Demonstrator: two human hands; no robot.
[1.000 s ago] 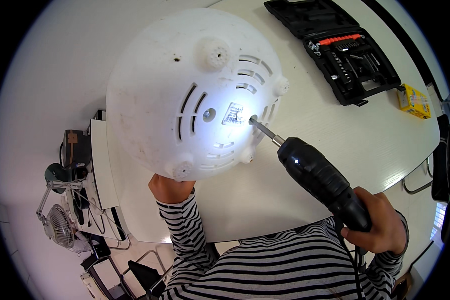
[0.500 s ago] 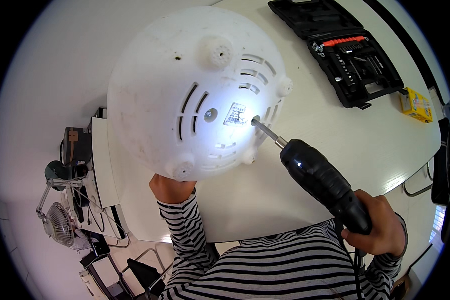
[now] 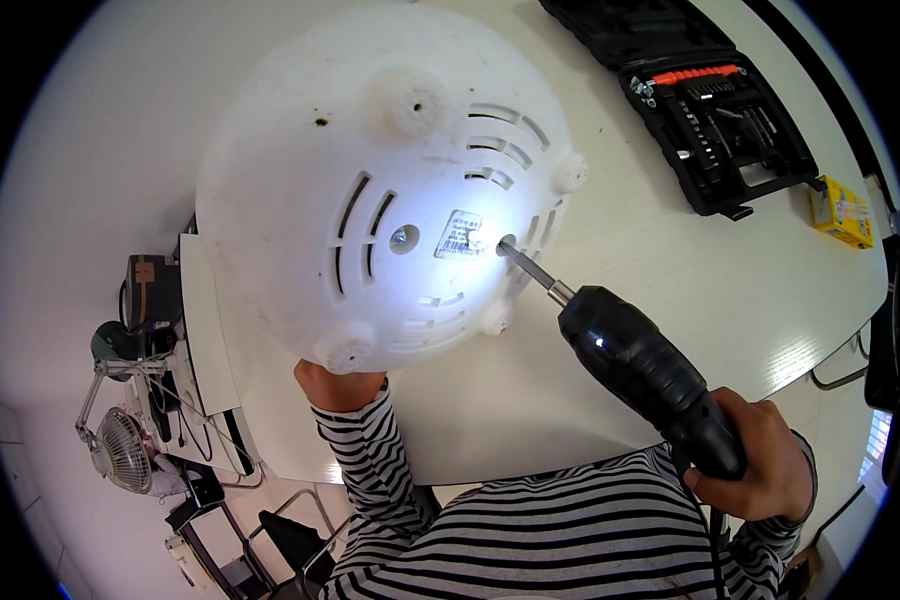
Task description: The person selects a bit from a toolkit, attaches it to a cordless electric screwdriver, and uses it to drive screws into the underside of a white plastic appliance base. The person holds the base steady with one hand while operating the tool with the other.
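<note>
A large white, dome-shaped plastic appliance base [image 3: 290,150] is tilted with its underside facing me. It has vent slots, stubby round feet, a small printed label [image 3: 460,236] and two recessed holes. A screw head shows in the left recess [image 3: 404,239]. My left hand [image 3: 340,386] holds the base at its lower edge, its fingers hidden behind it. My right hand [image 3: 760,455] is wrapped round the handle of a black electric screwdriver [image 3: 645,365]. Its bit [image 3: 532,266] reaches into the right recess beside the label, and light falls on that area.
An open black tool case [image 3: 715,130] with sockets, bits and a red-orange tool lies at the far right of the white table [image 3: 660,240]. Beside it stands a yellow box [image 3: 842,212]. At left are a desk fan [image 3: 123,450], a jointed lamp arm, a dark box [image 3: 154,291] and chairs.
The white base has shifted slightly left and turned a little, with the bit still in the right recess. The tool case and yellow box appear slightly farther right in the view.
</note>
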